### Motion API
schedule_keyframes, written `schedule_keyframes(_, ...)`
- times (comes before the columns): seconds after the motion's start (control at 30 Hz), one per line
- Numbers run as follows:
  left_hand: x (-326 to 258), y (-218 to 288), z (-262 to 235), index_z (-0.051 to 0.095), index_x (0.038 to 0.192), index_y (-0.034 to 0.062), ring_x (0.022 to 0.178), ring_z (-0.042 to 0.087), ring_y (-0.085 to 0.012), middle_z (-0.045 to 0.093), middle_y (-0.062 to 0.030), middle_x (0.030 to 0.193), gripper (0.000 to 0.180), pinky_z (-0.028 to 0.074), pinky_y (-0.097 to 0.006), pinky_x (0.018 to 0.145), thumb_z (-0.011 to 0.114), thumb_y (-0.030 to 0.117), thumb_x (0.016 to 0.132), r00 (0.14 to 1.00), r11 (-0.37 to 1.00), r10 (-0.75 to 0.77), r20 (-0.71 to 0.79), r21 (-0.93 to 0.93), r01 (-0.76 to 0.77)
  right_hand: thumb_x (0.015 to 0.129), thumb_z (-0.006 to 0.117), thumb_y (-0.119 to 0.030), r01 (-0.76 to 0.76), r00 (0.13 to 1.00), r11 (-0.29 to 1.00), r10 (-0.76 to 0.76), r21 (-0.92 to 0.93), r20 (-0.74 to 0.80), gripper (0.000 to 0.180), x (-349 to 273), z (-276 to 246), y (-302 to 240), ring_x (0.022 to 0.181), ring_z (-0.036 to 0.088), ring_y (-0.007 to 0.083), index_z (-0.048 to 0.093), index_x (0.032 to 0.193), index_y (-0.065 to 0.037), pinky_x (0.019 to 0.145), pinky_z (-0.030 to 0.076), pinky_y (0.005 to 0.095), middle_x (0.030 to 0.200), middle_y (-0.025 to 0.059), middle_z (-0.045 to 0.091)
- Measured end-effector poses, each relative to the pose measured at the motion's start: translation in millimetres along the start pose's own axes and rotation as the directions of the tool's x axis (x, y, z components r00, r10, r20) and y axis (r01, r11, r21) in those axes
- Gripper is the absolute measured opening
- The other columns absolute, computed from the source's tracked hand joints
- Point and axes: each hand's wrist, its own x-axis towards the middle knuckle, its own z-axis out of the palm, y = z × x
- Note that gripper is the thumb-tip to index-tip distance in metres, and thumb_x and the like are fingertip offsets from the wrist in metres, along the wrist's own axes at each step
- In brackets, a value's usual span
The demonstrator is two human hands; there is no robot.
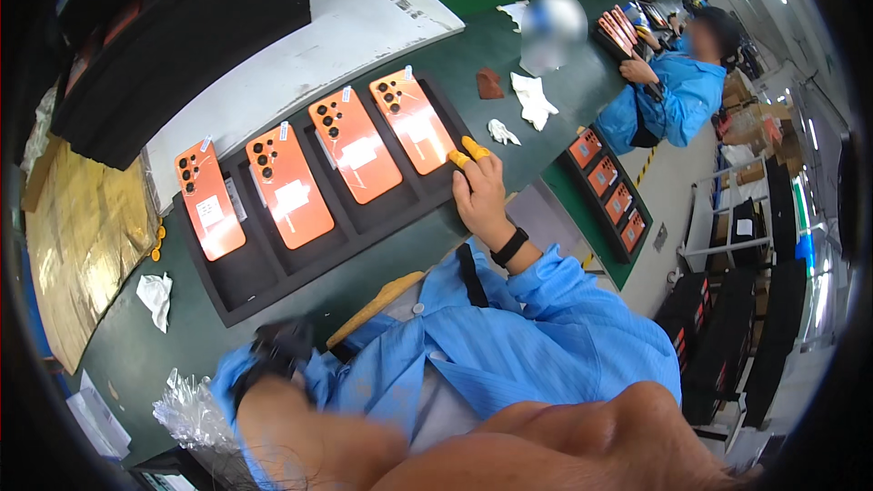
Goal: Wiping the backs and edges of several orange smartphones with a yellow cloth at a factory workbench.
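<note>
Right hand (480, 193), fingertips (475, 149) yellow-capped, is at rightmost glossy orange phone (414, 123) in rectangular black foam tray (336, 259); can't tell if gripping. Left hand (305, 423) blurred, can't tell its grip.

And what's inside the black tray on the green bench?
Four orange phones sit in a row in the black tray, camera sides up, with parts of its floor showing around them. Whatever lies directly beneath the phones is covered and can't be seen.
</note>
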Motion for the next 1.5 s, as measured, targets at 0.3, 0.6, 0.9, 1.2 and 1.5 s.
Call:
schedule_keyframes(0.3,-49.4,-8.0,-11.3,0.066,0.111,0.0076,0.082,0.066,-0.0274,0.069,-0.0129,0.099,0.028,0.051,-0.041,0.067,0.057,0.028,0.094,0.976,0.975,0.188,0.107,-0.143,-0.172,0.09,0.059,-0.013,0.023,1.0,1.0,-0.023,0.007,0.012,0.028,2.0,2.1,2.8,0.117,0.048,0.0443,0.066,0.115,-0.003,0.104,0.04,0.049,0.129,0.0203,0.057)
schedule_keyframes(0.6,-46.7,-16.7,0.8,0.067,0.11,0.0074,0.079,0.066,-0.0262,0.068,-0.0123,0.095,0.027,0.05,-0.039,0.064,0.059,0.028,0.093,0.899,0.86,0.429,0.094,-0.348,-0.374,0.091,0.059,-0.014,0.023,1.0,1.0,-0.023,0.019,0.009,0.029,0.9,-0.6,2.5,0.121,0.046,0.0441,0.066,0.118,-0.004,0.105,0.039,0.0486,0.13,0.0198,0.057)
schedule_keyframes(0.9,-10.0,-3.6,-20.4,0.067,0.108,0.0071,0.075,0.066,-0.0249,0.068,-0.0117,0.092,0.027,0.049,-0.038,0.061,0.061,0.028,0.092,0.774,0.687,0.631,0.059,-0.506,-0.522,0.092,0.058,-0.014,-0.012,0.999,1.0,0.011,0.016,0.05,0.03,-1.1,-1.7,5.1,0.12,0.046,0.0451,0.066,0.119,-0.004,0.106,0.038,0.0492,0.13,0.021,0.056)
schedule_keyframes(1.2,24.9,10.6,-46.6,0.067,0.107,0.0068,0.071,0.066,-0.0236,0.068,-0.0111,0.088,0.027,0.048,-0.036,0.058,0.064,0.028,0.091,0.605,0.481,0.795,0.032,-0.642,-0.597,0.092,0.059,-0.014,0.003,1.0,0.999,-0.004,0.054,0.024,0.03,0.3,-0.4,1.8,0.121,0.045,0.0453,0.066,0.119,-0.004,0.106,0.038,0.0491,0.131,0.02,0.055)
schedule_keyframes(1.5,46.2,23.1,-78.5,0.068,0.106,0.0065,0.068,0.065,-0.0224,0.068,-0.0105,0.084,0.026,0.047,-0.035,0.055,0.066,0.027,0.09,0.424,0.303,0.904,0.052,-0.777,-0.552,0.091,0.058,-0.014,0.009,1.0,0.999,-0.009,0.039,0.015,0.028,2.0,-2.6,4.0,0.118,0.046,0.0444,0.066,0.116,-0.003,0.104,0.039,0.0485,0.13,0.0195,0.056)
